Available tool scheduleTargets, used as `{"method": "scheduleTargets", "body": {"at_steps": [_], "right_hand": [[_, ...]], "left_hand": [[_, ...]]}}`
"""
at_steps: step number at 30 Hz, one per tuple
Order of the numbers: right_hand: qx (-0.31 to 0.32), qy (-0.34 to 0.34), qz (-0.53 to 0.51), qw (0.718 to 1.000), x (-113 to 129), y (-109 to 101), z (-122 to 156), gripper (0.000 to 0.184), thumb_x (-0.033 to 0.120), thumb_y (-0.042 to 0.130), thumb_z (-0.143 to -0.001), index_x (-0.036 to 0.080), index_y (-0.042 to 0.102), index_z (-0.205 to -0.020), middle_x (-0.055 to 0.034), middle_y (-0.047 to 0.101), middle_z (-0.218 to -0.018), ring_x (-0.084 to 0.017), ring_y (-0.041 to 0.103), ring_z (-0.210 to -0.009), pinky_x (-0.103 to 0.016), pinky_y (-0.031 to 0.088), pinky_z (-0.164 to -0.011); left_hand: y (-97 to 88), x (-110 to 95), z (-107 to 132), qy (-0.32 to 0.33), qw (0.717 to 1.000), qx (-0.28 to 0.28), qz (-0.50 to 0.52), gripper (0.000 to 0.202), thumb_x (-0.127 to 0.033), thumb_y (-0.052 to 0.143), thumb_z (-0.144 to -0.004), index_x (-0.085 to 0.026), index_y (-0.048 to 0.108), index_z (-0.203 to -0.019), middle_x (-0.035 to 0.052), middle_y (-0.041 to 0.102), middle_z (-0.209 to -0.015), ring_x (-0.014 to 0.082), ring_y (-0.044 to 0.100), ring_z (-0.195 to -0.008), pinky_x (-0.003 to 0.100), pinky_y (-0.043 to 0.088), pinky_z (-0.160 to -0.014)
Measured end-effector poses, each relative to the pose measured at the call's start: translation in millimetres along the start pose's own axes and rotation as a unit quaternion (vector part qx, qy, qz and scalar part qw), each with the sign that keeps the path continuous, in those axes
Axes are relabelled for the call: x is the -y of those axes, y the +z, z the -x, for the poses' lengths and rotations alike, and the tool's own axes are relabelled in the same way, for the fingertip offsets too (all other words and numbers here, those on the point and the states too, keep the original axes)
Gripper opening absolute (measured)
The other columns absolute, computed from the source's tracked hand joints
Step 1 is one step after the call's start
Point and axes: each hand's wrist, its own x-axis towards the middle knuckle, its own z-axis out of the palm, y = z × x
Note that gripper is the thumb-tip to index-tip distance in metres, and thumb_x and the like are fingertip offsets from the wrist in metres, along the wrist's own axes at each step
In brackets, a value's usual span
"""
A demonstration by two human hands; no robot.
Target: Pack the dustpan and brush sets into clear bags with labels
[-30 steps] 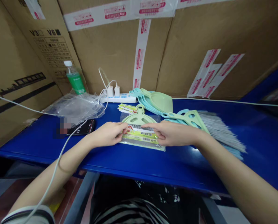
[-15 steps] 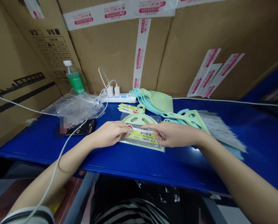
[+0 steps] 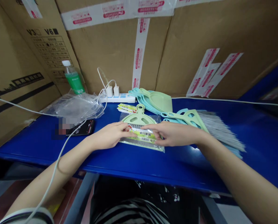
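Observation:
A green dustpan-and-brush set (image 3: pixel 139 118) lies flat on the blue table in a clear plastic bag (image 3: pixel 161 148), its grey bristles partly showing. Across its middle is a yellow-and-white label card (image 3: pixel 145 133) with printed characters. My left hand (image 3: pixel 111 134) has thumb and index finger closed at the card's left end. From the right, my right hand (image 3: pixel 173 133) grips the card's other end, index finger stretched along its upper edge. Whether the card lies inside or over the bag, I cannot tell.
Green and blue dustpans (image 3: pixel 156 101) are stacked behind, with several brushes (image 3: pixel 199 121) to the right. More label cards (image 3: pixel 127 108) lie behind the set. Left are a phone (image 3: pixel 84 128), loose plastic bags (image 3: pixel 75 107), a bottle (image 3: pixel 75 81), a power strip (image 3: pixel 122 98) and a white cable (image 3: pixel 59 155).
The label card's print faced the other way up and now reads upright. My left fingers reach slightly further over the card. The bagged set stays in place.

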Motion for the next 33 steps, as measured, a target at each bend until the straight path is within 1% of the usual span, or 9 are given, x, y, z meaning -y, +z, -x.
{"method": "scheduleTargets", "body": {"at_steps": [8, 13, 16, 20, 22, 25, 27, 30, 33], "right_hand": [[0.014, 0.009, -0.030, 0.999, -1, -2, 1, 0.061, 0.021, 0.052, -0.080, 0.008, 0.044, -0.139, -0.0005, 0.061, -0.070, -0.013, 0.051, -0.057, -0.026, 0.038, -0.057], [0.012, 0.018, -0.023, 1.000, -1, -3, 1, 0.058, 0.028, 0.053, -0.081, 0.008, 0.049, -0.136, 0.0023, 0.053, -0.061, -0.013, 0.047, -0.053, -0.025, 0.035, -0.052], [0.012, 0.025, -0.024, 0.999, 0, -4, 2, 0.056, 0.025, 0.053, -0.080, 0.009, 0.051, -0.134, 0.0041, 0.049, -0.057, -0.012, 0.045, -0.050, -0.024, 0.033, -0.048], [0.008, 0.034, -0.003, 0.999, 0, -6, 5, 0.058, 0.014, 0.049, -0.075, 0.011, 0.051, -0.134, 0.0058, 0.047, -0.053, -0.012, 0.043, -0.047, -0.023, 0.031, -0.046], [-0.018, 0.046, 0.034, 0.998, -2, -7, 5, 0.059, 0.009, 0.047, -0.073, 0.012, 0.055, -0.131, 0.0065, 0.044, -0.050, -0.011, 0.040, -0.045, -0.023, 0.029, -0.046], [-0.103, 0.050, 0.088, 0.990, -3, -9, 4, 0.052, 0.010, 0.046, -0.076, 0.014, 0.060, -0.126, 0.0065, 0.041, -0.047, -0.011, 0.037, -0.043, -0.023, 0.027, -0.046], [-0.129, 0.019, 0.096, 0.987, 0, -8, 2, 0.048, 0.011, 0.044, -0.080, 0.016, 0.063, -0.124, 0.0057, 0.043, -0.047, -0.010, 0.037, -0.043, -0.023, 0.028, -0.047], [-0.103, -0.047, 0.093, 0.989, 7, -3, -3, 0.044, 0.010, 0.043, -0.081, 0.019, 0.069, -0.116, 0.0023, 0.055, -0.052, -0.010, 0.041, -0.046, -0.024, 0.031, -0.051], [-0.076, -0.062, 0.089, 0.991, 11, 4, -8, 0.044, 0.008, 0.044, -0.078, 0.020, 0.071, -0.111, -0.0036, 0.071, -0.072, -0.012, 0.052, -0.057, -0.025, 0.036, -0.057]], "left_hand": [[2.2, 1, -1, 0.007, 1.000, 0.003, -0.021, 0.052, -0.001, 0.044, -0.082, -0.027, 0.060, -0.124, 0.0032, 0.055, -0.087, 0.0176, 0.051, -0.083, 0.029, 0.047, -0.077], [2.9, -1, -2, 0.009, 0.999, 0.006, -0.037, 0.054, -0.001, 0.043, -0.082, -0.027, 0.058, -0.127, 0.0041, 0.060, -0.091, 0.0183, 0.055, -0.090, 0.032, 0.048, -0.082], [2.7, -2, -2, 0.006, 0.999, 0.009, -0.036, 0.057, 0.000, 0.042, -0.079, -0.027, 0.058, -0.126, 0.0046, 0.062, -0.097, 0.0185, 0.057, -0.094, 0.033, 0.048, -0.085], [2.3, -3, -1, 0.007, 0.999, 0.004, -0.032, 0.057, 0.001, 0.041, -0.077, -0.026, 0.060, -0.124, 0.0053, 0.063, -0.096, 0.0194, 0.059, -0.094, 0.036, 0.050, -0.084], [2.2, -3, -1, 0.008, 1.000, 0.002, -0.029, 0.057, 0.001, 0.041, -0.076, -0.025, 0.061, -0.123, 0.0057, 0.063, -0.097, 0.0200, 0.059, -0.094, 0.036, 0.050, -0.084], [1.8, -3, -1, 0.007, 1.000, 0.002, -0.025, 0.056, 0.001, 0.042, -0.076, -0.025, 0.061, -0.122, 0.0056, 0.064, -0.098, 0.0200, 0.059, -0.095, 0.036, 0.050, -0.085], [1.6, -3, -2, 0.006, 1.000, 0.003, -0.024, 0.056, 0.001, 0.043, -0.075, -0.025, 0.061, -0.121, 0.0055, 0.064, -0.099, 0.0199, 0.059, -0.095, 0.036, 0.050, -0.085], [1.8, -3, -2, 0.007, 1.000, 0.001, -0.024, 0.055, 0.000, 0.043, -0.075, -0.025, 0.062, -0.121, 0.0056, 0.064, -0.101, 0.0202, 0.059, -0.097, 0.036, 0.050, -0.087], [3.2, -2, -1, 0.008, 1.000, -0.004, -0.022, 0.054, 0.000, 0.043, -0.076, -0.025, 0.062, -0.120, 0.0055, 0.064, -0.102, 0.0201, 0.059, -0.100, 0.036, 0.049, -0.089]]}}
